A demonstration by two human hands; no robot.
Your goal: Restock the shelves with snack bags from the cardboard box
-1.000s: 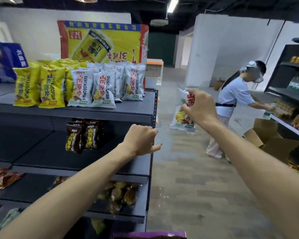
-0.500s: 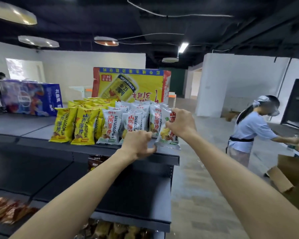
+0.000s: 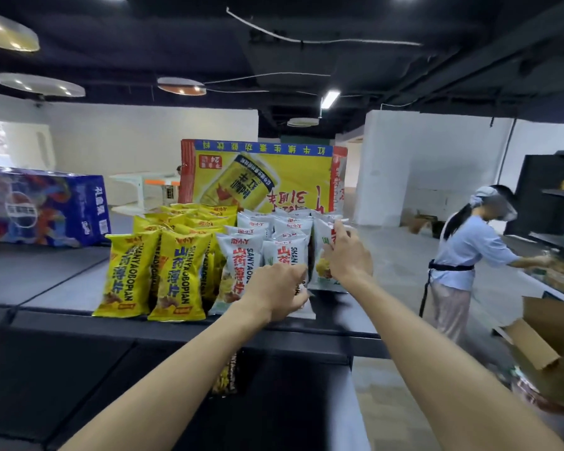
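Two blocks of snack bags on the top shelf (image 3: 62, 288) at 12 o'clock: yellow bags (image 3: 176, 275) toward 11, white bags (image 3: 241, 255) toward 12, all upright and packed close. Left hand (image 3: 274, 294) low at 12, fingers curled on the lower edge of the front white bag (image 3: 287, 255), apparently steadying it. Right hand (image 3: 349, 258) toward 1 o'clock, apart from the left, pinching the new bag (image 3: 323, 242), upright at the right end of the white block and touching its neighbours. Bottom of this bag on the shelf or just above it; cannot tell which.

To do this step well: bring the new bag fully down, bottom seam flat, label to the front, in line with the front row. Keep the left hand on the front bag to stop the row from tipping forward. Open the right hand only after feeling the bag stand alone. Little free shelf toward 1 o'clock, so place with care near the edge.

Around: another person (image 3: 459, 255) at 3 o'clock, busy at a second shelf unit, well apart. Behind the bags at 12, a red and yellow drink carton (image 3: 261, 177), closing the back of the rows. At 9 o'clock, a blue carton (image 3: 43, 206) on the same shelf level. At 4 o'clock, an open cardboard box (image 3: 541, 336) on the floor, contents not visible. Below at 6 o'clock, a dark bag (image 3: 225, 375), partly hidden.
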